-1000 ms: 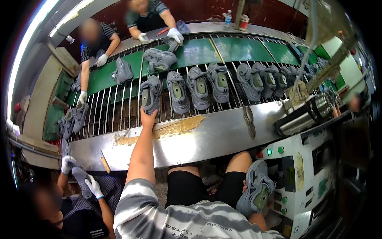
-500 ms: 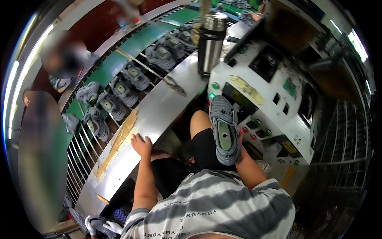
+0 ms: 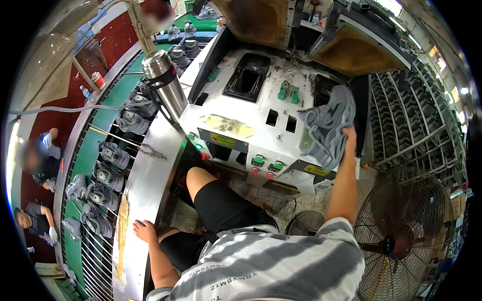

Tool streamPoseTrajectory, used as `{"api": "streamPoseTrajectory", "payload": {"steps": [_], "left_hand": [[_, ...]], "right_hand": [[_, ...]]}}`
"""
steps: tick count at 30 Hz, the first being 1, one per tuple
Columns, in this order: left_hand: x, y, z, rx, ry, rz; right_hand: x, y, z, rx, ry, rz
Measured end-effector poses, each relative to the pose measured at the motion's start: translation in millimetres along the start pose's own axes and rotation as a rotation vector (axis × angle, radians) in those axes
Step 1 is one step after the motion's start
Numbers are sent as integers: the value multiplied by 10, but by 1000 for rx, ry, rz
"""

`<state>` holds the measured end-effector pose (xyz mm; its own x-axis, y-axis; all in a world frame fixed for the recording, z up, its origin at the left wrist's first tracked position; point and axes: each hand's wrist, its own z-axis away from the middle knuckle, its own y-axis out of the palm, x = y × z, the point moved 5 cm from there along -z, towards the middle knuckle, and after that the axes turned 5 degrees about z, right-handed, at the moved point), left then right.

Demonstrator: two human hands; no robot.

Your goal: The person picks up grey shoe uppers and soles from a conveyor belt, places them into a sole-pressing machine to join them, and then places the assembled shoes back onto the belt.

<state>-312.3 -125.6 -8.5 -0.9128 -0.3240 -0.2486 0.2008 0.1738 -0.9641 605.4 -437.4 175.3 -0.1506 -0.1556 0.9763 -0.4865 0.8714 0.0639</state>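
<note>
My right hand (image 3: 349,140) grips a grey sneaker (image 3: 329,128) by its side, most of the fingers hidden behind it. The sneaker is tilted on edge above the right part of a white machine (image 3: 246,108), partly covering the right-hand dark well (image 3: 324,88). I cannot tell whether it touches the machine. My left hand (image 3: 144,231) rests, fingers stretched, on the metal tabletop (image 3: 138,200) beside a strip of brown tape (image 3: 122,241). There is nothing in it.
Left of the tabletop, several grey shoes (image 3: 114,154) stand on a roller conveyor with a green belt (image 3: 75,165). A steel flask (image 3: 165,83) and pliers (image 3: 150,151) are near its edge. Raised lids (image 3: 361,47) are behind the machine; a fan (image 3: 396,241) stands right. Two people are beyond the conveyor.
My view has turned right. My right hand has carried the sneaker from above my lap out to the machine's right side and tipped it over. My left hand stays on the tabletop.
</note>
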Motion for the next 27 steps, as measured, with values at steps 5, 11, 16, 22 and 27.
{"api": "streamPoseTrajectory", "payload": {"steps": [5, 11, 16, 22, 27], "left_hand": [[130, 30, -4, -14, -59, -33], [176, 74, -8, -16, -156, -110], [135, 109, 0, 2, -173, -102], [93, 69, -10, 37, -169, -137], [65, 108, -10, 29, -182, -146]], "right_hand": [[1026, 313, -615, -268, 123, 218], [1235, 754, -1398, -231, 265, 1027], [874, 1080, -1805, -115, 353, 1480], [532, 1185, -1864, -154, 484, 1518], [534, 1056, -1971, -66, 487, 1472]]}}
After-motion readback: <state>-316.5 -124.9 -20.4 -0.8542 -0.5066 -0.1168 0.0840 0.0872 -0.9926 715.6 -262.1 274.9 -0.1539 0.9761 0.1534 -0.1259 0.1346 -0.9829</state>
